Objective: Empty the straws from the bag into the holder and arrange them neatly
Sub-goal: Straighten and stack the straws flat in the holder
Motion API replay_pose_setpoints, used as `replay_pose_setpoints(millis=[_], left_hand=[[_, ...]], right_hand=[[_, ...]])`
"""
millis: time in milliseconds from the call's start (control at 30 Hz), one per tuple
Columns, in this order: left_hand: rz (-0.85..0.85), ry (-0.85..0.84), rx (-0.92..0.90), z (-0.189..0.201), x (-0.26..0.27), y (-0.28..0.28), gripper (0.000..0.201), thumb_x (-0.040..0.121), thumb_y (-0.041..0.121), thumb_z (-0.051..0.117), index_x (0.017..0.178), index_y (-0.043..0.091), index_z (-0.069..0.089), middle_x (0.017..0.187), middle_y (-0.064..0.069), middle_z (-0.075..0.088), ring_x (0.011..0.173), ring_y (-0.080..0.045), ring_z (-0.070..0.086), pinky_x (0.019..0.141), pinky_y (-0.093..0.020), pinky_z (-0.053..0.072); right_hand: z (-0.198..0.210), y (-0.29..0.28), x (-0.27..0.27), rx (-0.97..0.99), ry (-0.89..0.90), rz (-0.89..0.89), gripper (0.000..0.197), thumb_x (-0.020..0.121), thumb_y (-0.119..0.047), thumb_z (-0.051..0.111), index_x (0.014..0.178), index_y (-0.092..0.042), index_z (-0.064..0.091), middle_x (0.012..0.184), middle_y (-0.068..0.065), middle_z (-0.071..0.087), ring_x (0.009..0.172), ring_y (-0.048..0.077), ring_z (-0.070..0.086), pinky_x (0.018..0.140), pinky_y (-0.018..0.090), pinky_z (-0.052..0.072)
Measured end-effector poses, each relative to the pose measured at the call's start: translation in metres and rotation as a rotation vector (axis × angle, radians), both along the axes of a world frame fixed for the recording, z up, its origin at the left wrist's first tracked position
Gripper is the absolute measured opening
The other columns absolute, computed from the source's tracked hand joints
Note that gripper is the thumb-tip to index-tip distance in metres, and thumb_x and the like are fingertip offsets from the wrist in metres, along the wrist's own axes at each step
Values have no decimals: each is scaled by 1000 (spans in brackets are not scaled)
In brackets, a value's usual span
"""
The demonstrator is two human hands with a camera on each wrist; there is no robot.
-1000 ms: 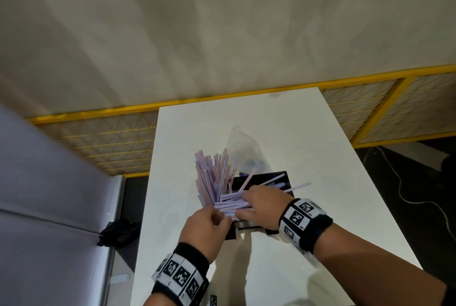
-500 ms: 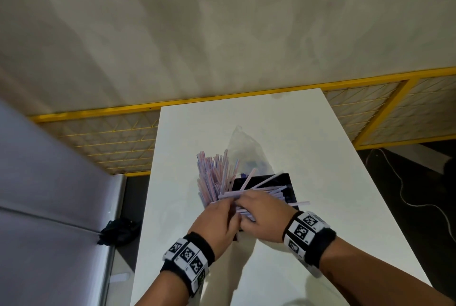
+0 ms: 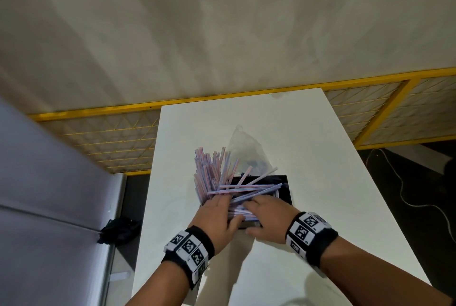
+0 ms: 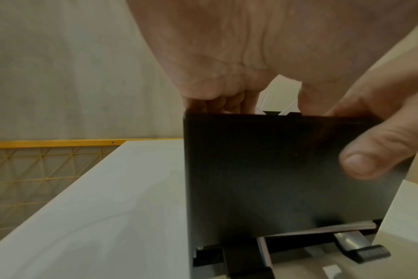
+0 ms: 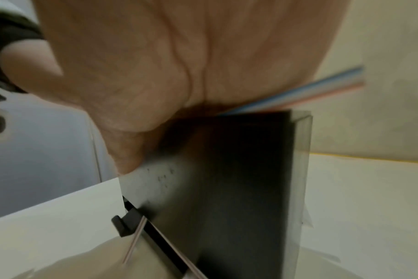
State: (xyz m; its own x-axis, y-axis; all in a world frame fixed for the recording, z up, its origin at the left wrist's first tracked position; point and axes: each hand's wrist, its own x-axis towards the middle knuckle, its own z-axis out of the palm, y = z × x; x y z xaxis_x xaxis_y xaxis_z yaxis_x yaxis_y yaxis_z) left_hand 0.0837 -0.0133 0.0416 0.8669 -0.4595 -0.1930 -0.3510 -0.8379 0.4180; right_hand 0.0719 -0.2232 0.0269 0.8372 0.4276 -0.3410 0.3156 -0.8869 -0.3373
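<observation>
With the fingers of the left hand (image 3: 217, 216) and right hand (image 3: 267, 219) laid nearly straight on the straws (image 3: 237, 191), the crossed ones are best swept level toward 3 o'clock into the black holder (image 3: 285, 192), pressed lightly so none is flicked onto the table (image 3: 320, 182).

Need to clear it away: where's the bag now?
In the head view, the bag lies on the table just behind the holder, right of the upright straws.

Both hands slid forward over the holder (image 3: 283, 183): left hand (image 3: 217, 216) now flat on the straws (image 3: 246, 188), which lie more crosswise, right hand (image 3: 267, 218) pressing alongside.
</observation>
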Motion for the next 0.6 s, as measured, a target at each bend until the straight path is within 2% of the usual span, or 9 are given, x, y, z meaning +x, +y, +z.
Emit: replay_pose_setpoints(millis=[100, 233, 333, 467, 600], left_hand=[[-90, -64, 144, 0, 3, -1, 51, 102, 53, 36, 142, 24, 46, 135, 1, 54, 122, -20, 49, 107, -34, 36], [-163, -56, 116, -1, 6, -7, 49, 103, 49, 33, 145, 25, 45, 142, 3, 55, 131, -18, 48, 111, -35, 33], [-145, -18, 111, -4, 7, -8, 52, 101, 60, 32, 137, 26, 50, 136, 2, 59, 126, -20, 52, 107, -36, 38], [-114, 16, 122, -11, 7, -5, 64, 98, 70, 29, 141, 27, 47, 138, 2, 57, 127, -19, 50, 109, -35, 37], [-96, 22, 188, -15, 7, -7, 84, 89, 82, 18, 145, 24, 44, 140, -2, 55, 130, -22, 48, 109, -37, 39]], right_hand=[[5, 4, 13, -14, 36, 48, 59, 86, -55, 58, 139, -30, 53, 128, 5, 62, 115, 28, 60, 96, 38, 49], [10, 6, 22, -19, 48, 93, 52, 82, -53, 67, 128, -30, 58, 119, 3, 68, 103, 27, 65, 84, 35, 52], [16, 6, 22, 23, 27, 90, 44, 82, -50, 67, 122, -31, 60, 115, 0, 70, 99, 25, 66, 79, 32, 50], [30, -1, 18, -37, -43, 66, 45, 84, -60, 60, 114, -27, 62, 108, 0, 67, 98, 23, 64, 83, 36, 53], [37, -12, 12, -162, -91, 72, 47, 91, -57, 56, 121, -21, 60, 118, 3, 62, 108, 26, 61, 92, 39, 50]])
